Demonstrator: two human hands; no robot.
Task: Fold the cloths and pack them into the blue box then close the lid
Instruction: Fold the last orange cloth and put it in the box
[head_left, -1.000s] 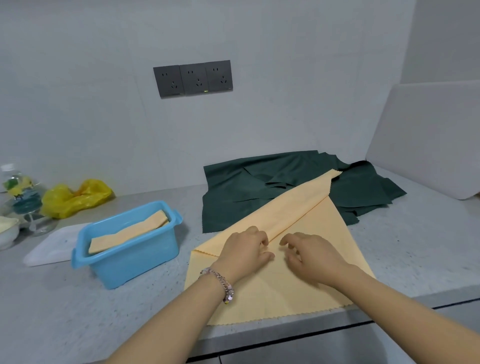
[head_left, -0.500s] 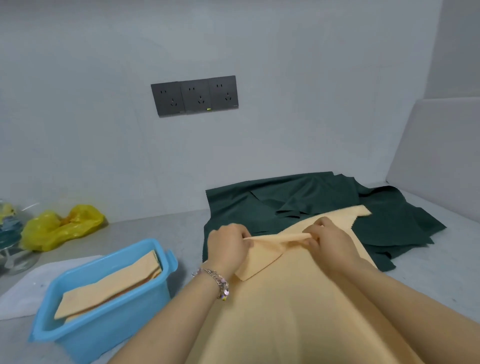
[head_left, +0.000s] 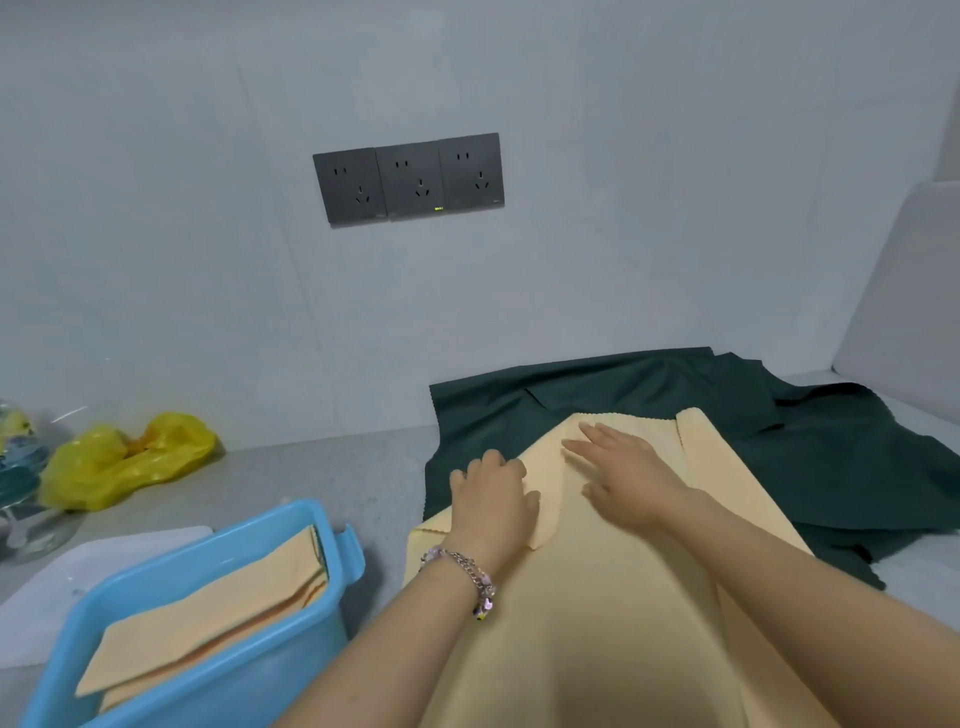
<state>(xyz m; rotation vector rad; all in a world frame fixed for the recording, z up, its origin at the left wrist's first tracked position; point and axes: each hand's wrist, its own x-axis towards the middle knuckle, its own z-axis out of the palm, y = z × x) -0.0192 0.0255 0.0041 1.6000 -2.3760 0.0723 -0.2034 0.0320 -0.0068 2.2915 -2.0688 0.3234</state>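
**Mia:** So, what is happening with the yellow cloth (head_left: 613, 623) right now?

**Ben:** It is being folded. It lies on the tabletop (head_left: 322, 467), just to the right of the blue box (head_left: 249, 670). One flap is turned over on top, and I think the hands are pressing that fold flat.

**Mia:** What about the box?

**Ben:** It is open. A folded yellow cloth (head_left: 208, 613) is already inside it. A white lid (head_left: 62, 587), I think, lies flat just behind the box.

**Mia:** How are the hands?

**Ben:** Both are to the right of the box, on the cloth. The left hand (head_left: 493, 499) rests knuckles up at the flap's edge. Its fingers curl under, so I cannot tell if its grip holds the cloth or only presses. The right hand (head_left: 623, 467) lies flat with fingers (head_left: 587, 439) spread wide. It holds nothing, it just pushes down.

**Mia:** What comes next?

**Ben:** I guess another fold, because the cloth looks too wide for the box. The edges should line up first.

**Mia:** And farther back?

**Ben:** Dark green cloths (head_left: 649, 395) lie behind the yellow one, not folded yet. A yellow bag (head_left: 130, 457) sits far behind the box, near the wall.
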